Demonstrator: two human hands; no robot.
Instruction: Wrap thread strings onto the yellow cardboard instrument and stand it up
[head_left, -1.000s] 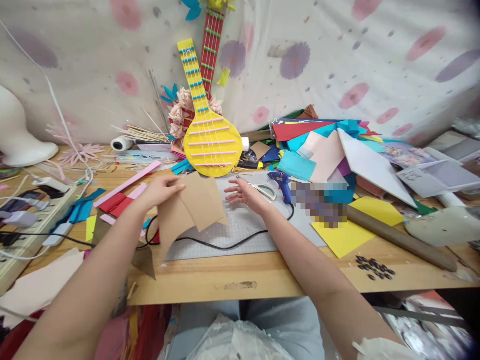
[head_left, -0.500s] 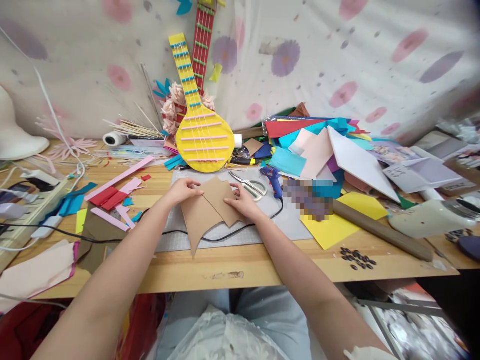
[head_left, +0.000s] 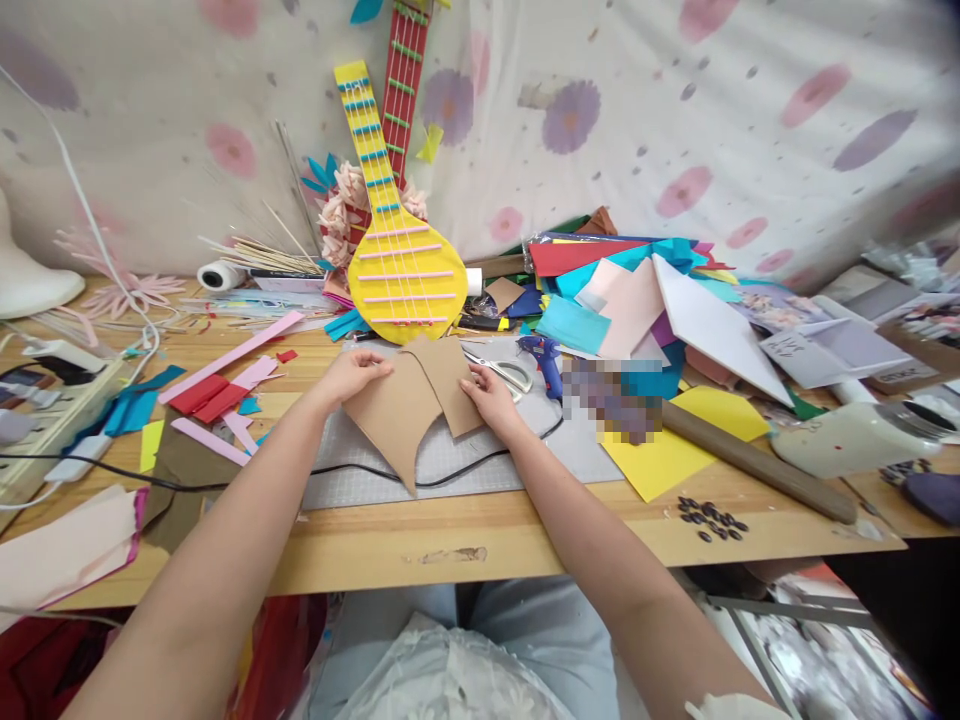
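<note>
Two brown paper pieces (head_left: 411, 400) lie overlapped on the grey cutting mat (head_left: 465, 460) in front of me. My left hand (head_left: 351, 374) pinches the upper left edge of the pieces with its fingers closed. My right hand (head_left: 489, 397) presses on their right edge, fingers bent onto the paper. A long point of the brown paper reaches down toward a black cable (head_left: 480, 463) that crosses the mat.
Scissors (head_left: 504, 371) and a blue glue gun (head_left: 546, 357) lie just right of my right hand. A yellow paper guitar (head_left: 405, 270) leans behind the mat. Coloured sheets (head_left: 637, 300) pile up at the right, a brown roll (head_left: 750, 460) and dark seeds (head_left: 709, 520) nearer the table edge. Power strip (head_left: 52, 420) at left.
My left hand brought the brown pieces down from the air onto the mat. My right hand moved in from open above the mat and came to rest on the paper's right edge.
</note>
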